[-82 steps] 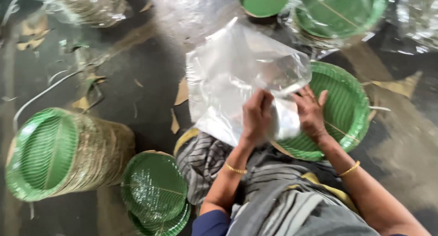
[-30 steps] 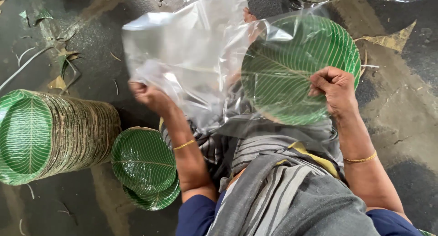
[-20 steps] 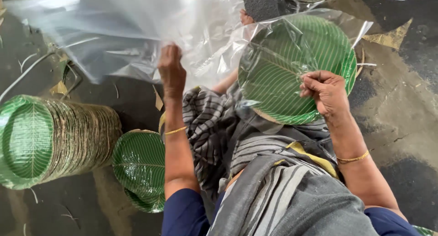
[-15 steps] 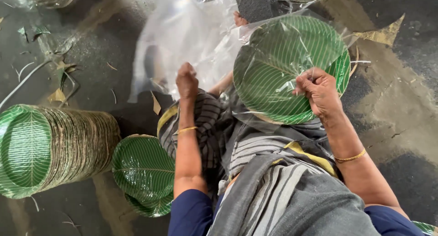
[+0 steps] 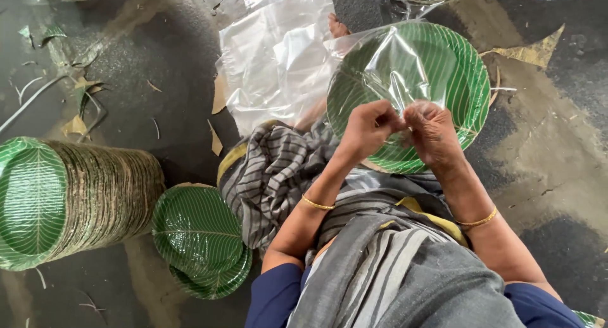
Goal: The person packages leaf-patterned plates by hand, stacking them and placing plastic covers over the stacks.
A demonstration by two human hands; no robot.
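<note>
Green leaf-patterned paper plates (image 5: 437,62), a stack sheathed in a clear plastic bag (image 5: 278,62), rest on the person's lap, tilted toward the camera. The bag's loose end lies crumpled to the left over the dark floor (image 5: 158,81); earlier it was lifted and spread wide. Both hands now meet at the stack's near edge: the left hand (image 5: 367,126) and right hand (image 5: 430,128) pinch the plastic film, though what the fingertips grip is hard to make out. A long sideways plate stack (image 5: 69,198) is cut off at left; a small plate pile (image 5: 199,239) lies beside it.

Place: small floor-level packing workshop
Floor (image 5: 158,81): bare, stained concrete, littered with scraps
Stock: stacked green leaf-pattern plates (image 5: 69,201), clear plastic bags (image 5: 272,62)
</note>
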